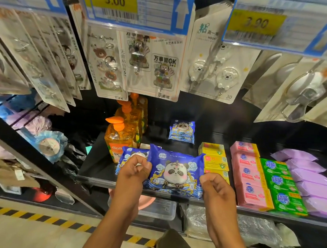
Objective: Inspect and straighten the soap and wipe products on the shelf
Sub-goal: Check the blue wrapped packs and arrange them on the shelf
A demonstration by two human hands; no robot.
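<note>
Fingers (143, 166) of the left hand (132, 173) and right hand (215, 187) pinch opposite side edges of a blue panda-print wipe pack (174, 171) above the black shelf (97, 177) front, with yellow soap boxes (215, 163) just right of the pack and an orange pump bottle (119, 140) behind its left side.

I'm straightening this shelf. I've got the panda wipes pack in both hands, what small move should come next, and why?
Likely lower the panda wipes pack flat beside the second blue pack, squared to the shelf front. The left hand and right hand pinch its sides, holding it askew between that pack and the yellow soap boxes.
</note>
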